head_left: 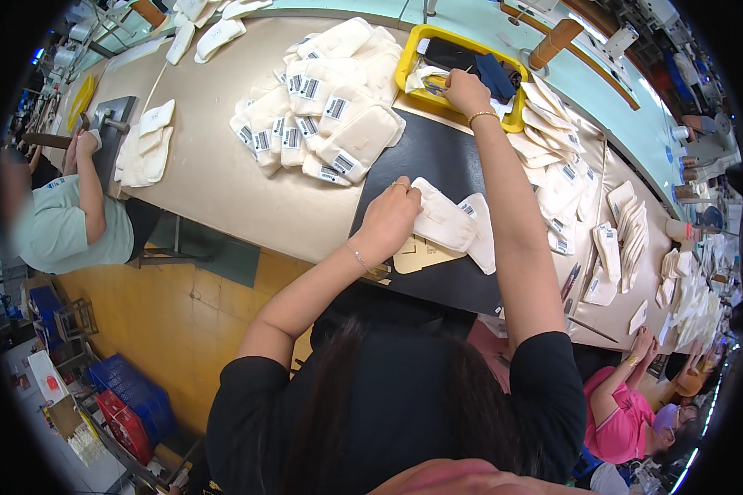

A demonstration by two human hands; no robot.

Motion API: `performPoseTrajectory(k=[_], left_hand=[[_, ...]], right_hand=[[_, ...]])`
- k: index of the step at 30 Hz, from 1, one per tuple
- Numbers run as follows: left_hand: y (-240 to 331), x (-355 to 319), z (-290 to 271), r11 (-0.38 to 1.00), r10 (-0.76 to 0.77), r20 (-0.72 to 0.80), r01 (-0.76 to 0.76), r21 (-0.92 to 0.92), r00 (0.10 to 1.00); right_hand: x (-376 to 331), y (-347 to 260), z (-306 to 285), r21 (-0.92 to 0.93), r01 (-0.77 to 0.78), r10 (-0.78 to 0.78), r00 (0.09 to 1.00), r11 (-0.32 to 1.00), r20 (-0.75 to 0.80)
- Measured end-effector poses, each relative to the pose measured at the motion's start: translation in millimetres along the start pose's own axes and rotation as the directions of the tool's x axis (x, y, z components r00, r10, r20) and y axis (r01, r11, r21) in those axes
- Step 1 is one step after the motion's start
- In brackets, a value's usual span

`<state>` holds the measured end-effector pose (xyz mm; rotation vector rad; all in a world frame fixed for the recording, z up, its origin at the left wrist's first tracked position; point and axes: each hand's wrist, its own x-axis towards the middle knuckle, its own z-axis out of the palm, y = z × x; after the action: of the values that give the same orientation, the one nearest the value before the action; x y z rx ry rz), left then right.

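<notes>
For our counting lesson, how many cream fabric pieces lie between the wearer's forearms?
2: first piece touching the left hand, second piece at the first's right end. More may be hidden.

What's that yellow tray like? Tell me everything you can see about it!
The yellow tray is a shallow, open box with rounded corners and a raised rim, and it looks like plastic. It sits upright, just beyond the dark mat. Inside are a flat black thing, dark blue cloth and some whitish material. The person's right hand reaches in over the near side, but what its fingertips touch is hard to tell.
</notes>
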<state>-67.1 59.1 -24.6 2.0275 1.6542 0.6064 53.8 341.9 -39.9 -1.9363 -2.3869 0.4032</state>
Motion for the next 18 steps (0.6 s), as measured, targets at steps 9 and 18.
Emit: performPoseTrajectory(k=[9,18], left_hand=[[7,-1,-1,0.998,-0.046,-0.029,0.045,-0.054,0.998],[4,1,-3,0.984,-0.115,0.050,0.120,-0.130,0.992]], right_hand=[[-3,3,-11,0.006,0.067,-0.067,0.994,0.998,0.086],[-45,8,-39,0.067,0.238,-0.205,0.924,0.969,-0.322]])
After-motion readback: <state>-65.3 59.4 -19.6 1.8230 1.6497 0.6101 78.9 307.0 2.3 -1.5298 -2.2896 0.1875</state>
